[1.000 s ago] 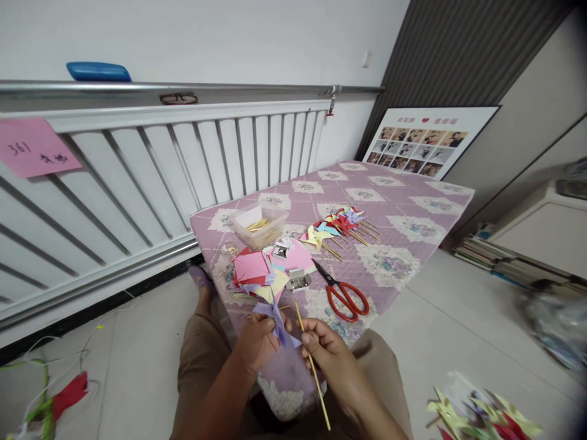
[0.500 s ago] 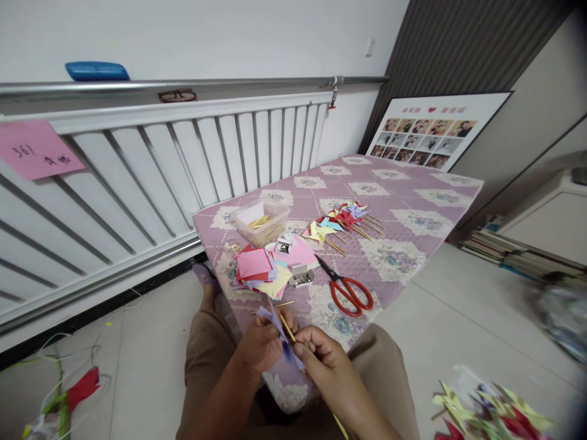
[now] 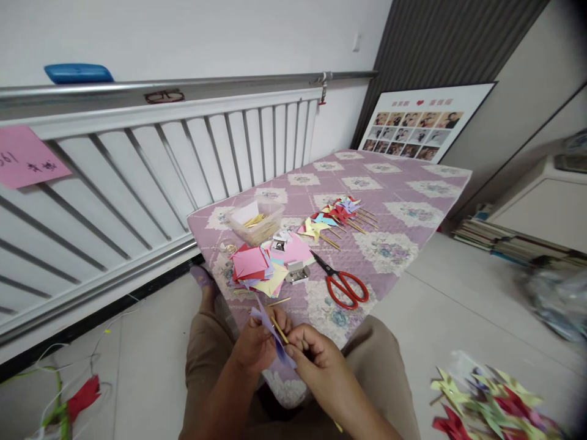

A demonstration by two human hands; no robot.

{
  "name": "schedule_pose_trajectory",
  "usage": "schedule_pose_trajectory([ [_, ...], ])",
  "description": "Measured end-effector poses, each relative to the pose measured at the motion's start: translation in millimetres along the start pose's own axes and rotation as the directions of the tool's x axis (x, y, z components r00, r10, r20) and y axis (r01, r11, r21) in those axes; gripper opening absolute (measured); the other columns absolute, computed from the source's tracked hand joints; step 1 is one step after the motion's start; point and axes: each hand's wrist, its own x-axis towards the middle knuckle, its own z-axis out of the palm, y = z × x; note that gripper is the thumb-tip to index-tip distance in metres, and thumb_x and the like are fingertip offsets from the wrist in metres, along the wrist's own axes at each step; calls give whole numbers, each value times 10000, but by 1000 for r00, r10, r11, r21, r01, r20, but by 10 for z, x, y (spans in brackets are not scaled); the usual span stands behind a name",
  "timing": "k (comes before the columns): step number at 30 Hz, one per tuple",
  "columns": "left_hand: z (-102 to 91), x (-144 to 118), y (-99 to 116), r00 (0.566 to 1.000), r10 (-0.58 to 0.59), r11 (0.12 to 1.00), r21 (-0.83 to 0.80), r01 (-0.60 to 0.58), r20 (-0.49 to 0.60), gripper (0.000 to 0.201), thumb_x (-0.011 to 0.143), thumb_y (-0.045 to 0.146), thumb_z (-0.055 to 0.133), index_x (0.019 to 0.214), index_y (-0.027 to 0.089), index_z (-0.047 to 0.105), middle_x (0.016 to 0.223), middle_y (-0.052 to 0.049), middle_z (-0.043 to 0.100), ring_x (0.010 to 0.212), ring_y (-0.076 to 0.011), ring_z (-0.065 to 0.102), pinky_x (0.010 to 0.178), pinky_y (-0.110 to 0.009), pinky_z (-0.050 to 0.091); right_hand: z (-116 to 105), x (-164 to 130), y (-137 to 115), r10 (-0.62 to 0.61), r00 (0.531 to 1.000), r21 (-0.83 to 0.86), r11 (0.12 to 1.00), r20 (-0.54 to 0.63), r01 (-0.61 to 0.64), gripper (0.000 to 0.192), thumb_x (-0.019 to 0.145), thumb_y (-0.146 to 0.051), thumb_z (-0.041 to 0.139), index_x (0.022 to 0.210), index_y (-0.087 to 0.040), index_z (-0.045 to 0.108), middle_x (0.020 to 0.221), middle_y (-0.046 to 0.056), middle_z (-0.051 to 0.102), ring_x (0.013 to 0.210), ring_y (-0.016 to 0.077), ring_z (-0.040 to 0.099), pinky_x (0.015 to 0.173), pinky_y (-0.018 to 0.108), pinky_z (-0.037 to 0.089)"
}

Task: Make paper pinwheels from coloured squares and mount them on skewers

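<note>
My left hand (image 3: 255, 346) is closed on a purple paper pinwheel (image 3: 262, 314), its blades turned nearly edge-on to me. Pinched in my right hand (image 3: 317, 362) is a thin wooden stick (image 3: 279, 331), whose upper end lies against the pinwheel's middle. The stick's lower end comes out below my right wrist. Just past my hands is a pile of coloured paper squares (image 3: 250, 263), with an open small box of metal pins (image 3: 298, 274) beside it. Red-handled scissors (image 3: 346, 289) rest to the right, blades pointing away from me.
A clear plastic box (image 3: 270, 227) of sticks stands behind the paper. Several finished pinwheels (image 3: 342, 214) lie on the flowered tablecloth (image 3: 389, 250). More pinwheels (image 3: 495, 403) are low at the right. A white radiator (image 3: 220, 153) runs along the left side of the table.
The view has turned slightly right. My hands keep hold of the pinwheel and stick, with the pinwheel's tilt changed a little.
</note>
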Motion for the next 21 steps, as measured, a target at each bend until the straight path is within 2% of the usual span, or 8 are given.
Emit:
schedule_pose_trajectory([
  [5, 0, -4, 0, 999, -46, 999, -15, 45, -10, 432, 543, 507, 835, 595, 203, 532, 613, 21, 486, 513, -88, 368, 505, -266, 331, 6, 5, 1, 8, 1000, 14, 1000, 2, -8, 257, 811, -374, 568, 663, -212, 435, 562, -84, 347, 521, 90, 309, 506, 206, 284],
  [10, -3, 1, -2, 1000, -14, 1000, 24, 15, -26, 453, 566, 514, 819, 584, 201, 492, 606, 19, 490, 539, -98, 408, 514, -261, 346, 9, 5, 3, 12, 1000, 30, 999, -16, -11, 253, 798, -372, 589, 659, -215, 449, 569, -81, 349, 524, 94, 314, 497, 207, 286],
  [16, 5, 0, 12, 997, -72, 997, -13, 72, -21, 438, 557, 458, 832, 569, 197, 481, 600, 19, 484, 528, -92, 386, 495, -258, 308, 10, 2, -6, -2, 1000, 17, 1000, -2, 2, 213, 804, -314, 556, 658, -210, 441, 584, -77, 350, 544, 95, 316, 515, 210, 290],
  [21, 12, -12, 15, 998, -52, 999, 13, 52, -43, 429, 564, 475, 825, 574, 202, 494, 606, 15, 488, 535, -100, 393, 500, -265, 307, 16, 0, 1, -12, 1000, 4, 1000, -3, 12, 203, 814, -320, 555, 675, -208, 460, 573, -78, 357, 534, 94, 320, 502, 203, 294],
])
